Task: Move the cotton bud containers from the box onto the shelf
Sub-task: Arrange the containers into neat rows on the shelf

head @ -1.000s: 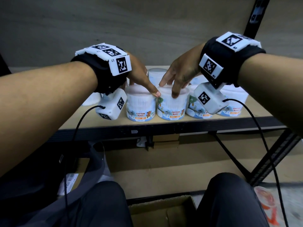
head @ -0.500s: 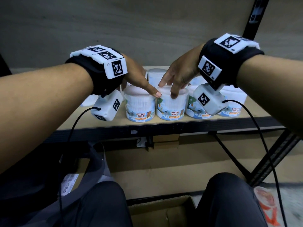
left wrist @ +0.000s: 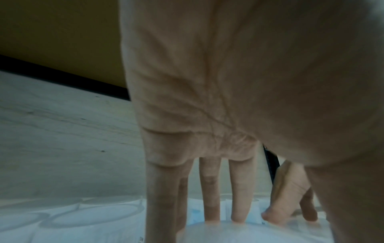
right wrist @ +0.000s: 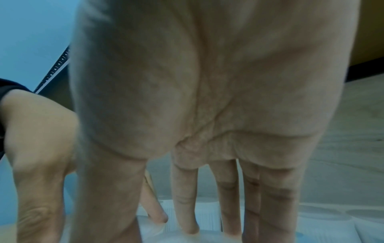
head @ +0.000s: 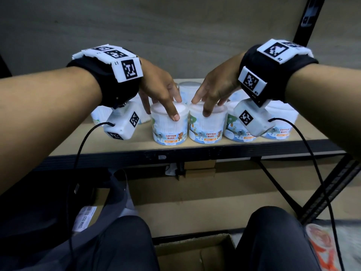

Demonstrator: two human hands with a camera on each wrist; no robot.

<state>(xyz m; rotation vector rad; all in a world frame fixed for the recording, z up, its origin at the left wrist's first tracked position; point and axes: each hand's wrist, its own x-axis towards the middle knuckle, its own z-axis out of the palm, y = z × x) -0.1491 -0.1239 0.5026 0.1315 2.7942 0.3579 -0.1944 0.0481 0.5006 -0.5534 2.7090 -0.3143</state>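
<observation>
Several white cotton bud containers stand on the wooden shelf (head: 93, 146). My left hand (head: 168, 107) hangs over the front left container (head: 169, 130), thumb on the lid's front edge and straight fingers (left wrist: 212, 205) touching its far side. My right hand (head: 205, 103) rests in the same way on the neighbouring container (head: 207, 130), with straight fingers (right wrist: 185, 205) down on its lid (right wrist: 209, 217). Neither container is lifted. The open cardboard box (head: 195, 255) lies below, between my knees; its inside is mostly out of view.
More containers stand to the right (head: 281, 132), behind (head: 187, 88) and to the left (head: 98, 116) of the two I touch. A black front rail (head: 195, 154) edges the shelf and a diagonal brace (head: 332, 184) runs at the lower right. Wrist cables hang down.
My left thumb has shifted from the seam between the two front containers onto the left one's lid. The hands have drawn slightly apart. The containers stay in place.
</observation>
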